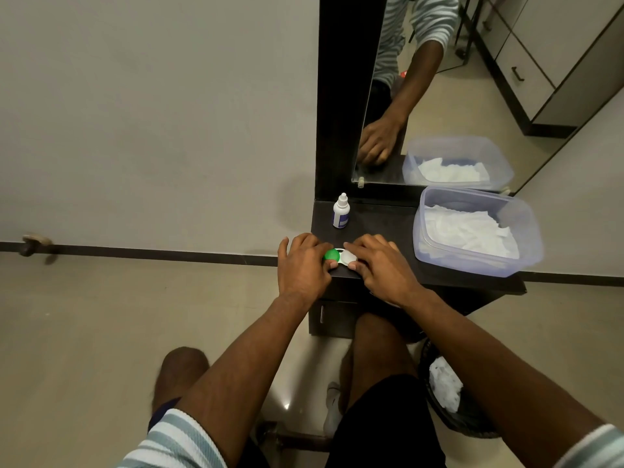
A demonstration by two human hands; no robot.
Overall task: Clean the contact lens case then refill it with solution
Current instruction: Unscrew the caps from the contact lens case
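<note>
- Both hands are working at the front edge of the worktop, right on the case.
- The left hand is curling over the green cap, thumb tucked at its near side, so it is gripping that cap.
- The right hand is pinching the white cap between forefinger and thumb.
- Both caps are sitting on the case, so it is looking closed; whether they are coming off or going on, I cannot tell.
- The bottle is standing upright behind the hands, capped and untouched.
- The tub of white tissues is waiting to the right, well apart from the case.
- My call: no wiping or filling is showing right now, so the refill is looking like work to come.
</note>
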